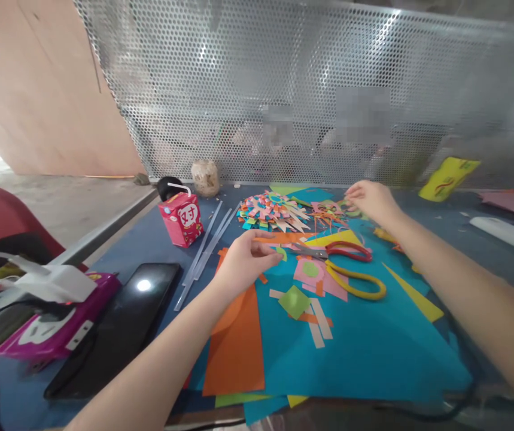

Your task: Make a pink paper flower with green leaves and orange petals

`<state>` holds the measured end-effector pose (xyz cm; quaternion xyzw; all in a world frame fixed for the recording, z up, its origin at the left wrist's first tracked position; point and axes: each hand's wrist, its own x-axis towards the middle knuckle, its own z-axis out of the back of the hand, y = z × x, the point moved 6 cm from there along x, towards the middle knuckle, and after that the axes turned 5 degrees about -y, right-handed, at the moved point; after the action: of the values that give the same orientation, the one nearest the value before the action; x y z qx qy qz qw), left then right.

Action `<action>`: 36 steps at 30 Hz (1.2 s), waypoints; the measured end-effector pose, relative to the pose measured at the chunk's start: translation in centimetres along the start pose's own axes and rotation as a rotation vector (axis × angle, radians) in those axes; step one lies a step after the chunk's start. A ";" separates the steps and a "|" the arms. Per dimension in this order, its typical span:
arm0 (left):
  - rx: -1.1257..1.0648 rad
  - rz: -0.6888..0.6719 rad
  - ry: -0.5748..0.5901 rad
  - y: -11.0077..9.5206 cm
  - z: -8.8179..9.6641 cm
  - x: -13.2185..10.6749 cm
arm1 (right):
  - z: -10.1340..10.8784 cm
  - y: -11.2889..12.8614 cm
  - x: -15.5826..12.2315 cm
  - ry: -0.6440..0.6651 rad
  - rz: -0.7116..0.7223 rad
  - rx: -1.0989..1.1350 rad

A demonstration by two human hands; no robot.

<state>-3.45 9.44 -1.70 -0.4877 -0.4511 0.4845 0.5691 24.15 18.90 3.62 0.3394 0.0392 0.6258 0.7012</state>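
Note:
My left hand (pixel 251 258) is over the left part of a large blue paper sheet (pixel 364 353), thumb and fingers closed on a small round green paper piece (pixel 282 254). My right hand (pixel 373 199) is raised at the back, above cut paper scraps; its fingertips are pinched together, and whatever they hold is too small to make out. Between the hands lie scissors (pixel 355 279) with one red and one yellow handle loop. Before them are pink paper pieces (pixel 335 285), a green paper square (pixel 295 302) and white strips (pixel 322 319). A layered, fringed paper flower (pixel 274 209) lies behind.
Orange paper (pixel 236 347) lies along the sheet's left side. Further left are clear glue sticks (pixel 205 254), a red drink carton (pixel 182 219) with a straw, a black phone (pixel 122 323) and a white charger (pixel 57 284). A yellow packet (pixel 449 178) stands back right, before perforated metal mesh (pixel 248 72).

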 end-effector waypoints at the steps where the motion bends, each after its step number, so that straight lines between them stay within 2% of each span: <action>1: -0.015 0.010 0.005 0.1 0.0 0.0 | -0.5 -0.6 0.9 -0.007 -0.002 -0.032; 5: -0.052 0.026 -0.003 0.2 -0.1 0.1 | -1.6 -1.9 2.1 -0.064 0.023 -0.174; 8: -0.054 0.019 0.000 0.2 -0.2 0.1 | -2.2 -1.1 1.2 -0.065 0.107 -0.225; 11: -0.055 0.019 0.019 0.2 -0.4 0.0 | -2.8 1.4 -1.2 -0.008 0.270 -0.225; 15: -0.036 0.030 0.036 0.4 -0.5 0.1 | -2.9 5.3 -6.5 0.052 0.490 -0.239; 18: 0.010 0.021 0.072 0.6 -0.7 0.2 | -2.5 6.9 -9.7 0.034 0.578 -0.322; 20: 0.047 0.003 0.088 0.8 -0.8 0.3 | -2.1 7.0 -10.5 -0.001 0.581 -0.380; 23: 0.092 -0.001 0.099 1.0 -0.8 0.4 | -1.2 5.4 -9.3 -0.058 0.487 -0.457; 28: 0.169 0.017 0.099 1.1 -0.7 0.4 | 2.0 -0.4 -6.1 -0.115 0.163 -0.564; 32: 0.215 -0.022 0.035 0.7 -0.3 0.5 | 3.9 -5.8 -5.4 -0.088 -0.119 -0.593; 36: 0.244 -0.076 -0.024 0.1 0.0 0.6 | 4.2 -9.5 -5.5 -0.044 -0.294 -0.518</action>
<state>-3.40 10.01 -1.77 -0.3915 -0.4136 0.5197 0.6369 33.10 12.30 -0.18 0.1531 -0.0883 0.4990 0.8484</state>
